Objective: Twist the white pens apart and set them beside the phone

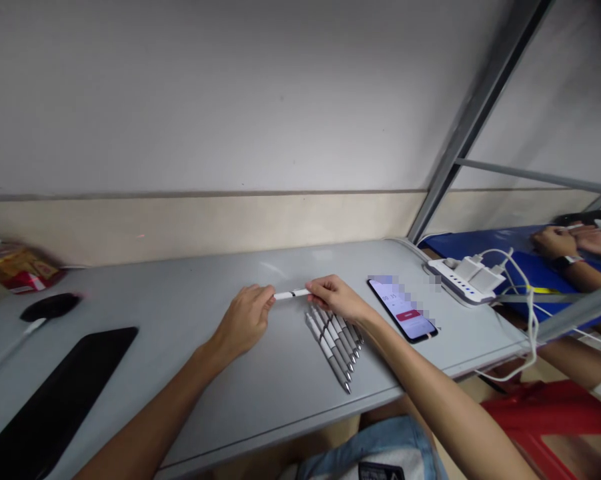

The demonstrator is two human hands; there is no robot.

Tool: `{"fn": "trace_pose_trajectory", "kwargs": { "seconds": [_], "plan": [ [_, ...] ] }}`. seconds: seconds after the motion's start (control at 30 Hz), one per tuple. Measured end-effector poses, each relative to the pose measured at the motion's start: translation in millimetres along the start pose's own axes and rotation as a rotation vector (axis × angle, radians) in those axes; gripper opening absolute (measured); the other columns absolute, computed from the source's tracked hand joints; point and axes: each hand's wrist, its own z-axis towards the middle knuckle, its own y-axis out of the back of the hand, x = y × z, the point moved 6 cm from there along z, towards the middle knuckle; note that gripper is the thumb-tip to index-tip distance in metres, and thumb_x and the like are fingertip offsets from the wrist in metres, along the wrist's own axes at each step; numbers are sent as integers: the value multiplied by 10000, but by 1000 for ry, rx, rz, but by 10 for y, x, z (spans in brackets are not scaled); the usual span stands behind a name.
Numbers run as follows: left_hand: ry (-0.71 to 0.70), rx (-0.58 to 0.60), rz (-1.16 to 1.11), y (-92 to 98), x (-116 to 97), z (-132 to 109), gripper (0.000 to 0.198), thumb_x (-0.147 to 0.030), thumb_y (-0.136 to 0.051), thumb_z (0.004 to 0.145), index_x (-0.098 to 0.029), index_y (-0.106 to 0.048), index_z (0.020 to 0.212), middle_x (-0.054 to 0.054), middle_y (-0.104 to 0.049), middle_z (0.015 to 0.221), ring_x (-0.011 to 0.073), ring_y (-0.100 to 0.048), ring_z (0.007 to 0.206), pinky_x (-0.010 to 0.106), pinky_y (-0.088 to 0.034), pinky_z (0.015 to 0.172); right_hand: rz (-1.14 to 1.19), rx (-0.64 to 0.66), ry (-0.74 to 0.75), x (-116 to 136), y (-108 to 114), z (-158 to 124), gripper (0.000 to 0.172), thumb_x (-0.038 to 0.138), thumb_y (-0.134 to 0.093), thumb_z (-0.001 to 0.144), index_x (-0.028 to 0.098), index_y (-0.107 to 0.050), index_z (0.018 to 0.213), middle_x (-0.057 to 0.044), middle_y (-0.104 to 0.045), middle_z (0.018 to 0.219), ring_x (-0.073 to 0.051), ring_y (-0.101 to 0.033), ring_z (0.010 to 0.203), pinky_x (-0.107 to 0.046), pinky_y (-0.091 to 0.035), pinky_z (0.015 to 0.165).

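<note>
A white pen (284, 295) with a dark band near its middle is held level above the grey table. My left hand (245, 317) pinches its left end, and my right hand (336, 297) grips the other end, so both tips are hidden in my fingers. Just below my right hand, several white-and-grey pens (333, 347) lie side by side in a slanting row, their silver points toward the table's front edge. My right wrist partly covers the far pens of that row.
Right of the pens lies a lit phone (403, 308), with a white power strip (463, 280) and cables beyond it. At left are a black pad (63, 400), a dark round object (50, 307) and a bottle (17, 263). Another person's hands (577, 243) work at a blue table.
</note>
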Motion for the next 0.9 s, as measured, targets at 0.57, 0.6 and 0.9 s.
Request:
{"fn": "trace_pose_trajectory", "kwargs": {
  "seconds": [0.57,0.6,0.9],
  "plan": [
    [36,64,-108,-94,135,11,280,-255,-279,961,-200,-503,801,4,-506,681,164,-487,648,279,-356,648,-191,-197,187,20,81,14,294,348,-634,807,181,-629,1049,-25,-623,860,-126,-522,696,-242,-418,647],
    [34,64,-114,-90,122,13,283,-264,-277,964,-200,-509,815,6,-513,689,166,-492,655,281,-359,654,-190,-189,154,-2,79,18,306,363,-622,816,175,-629,1057,-25,-620,823,-124,-517,668,-244,-416,630],
    [53,67,-145,-40,56,23,279,-318,-265,981,-207,-515,928,9,-576,747,170,-533,683,290,-375,682,-198,-174,167,61,70,12,287,356,-588,844,168,-628,1058,-27,-637,830,-129,-536,679,-247,-415,632]
  ]
}}
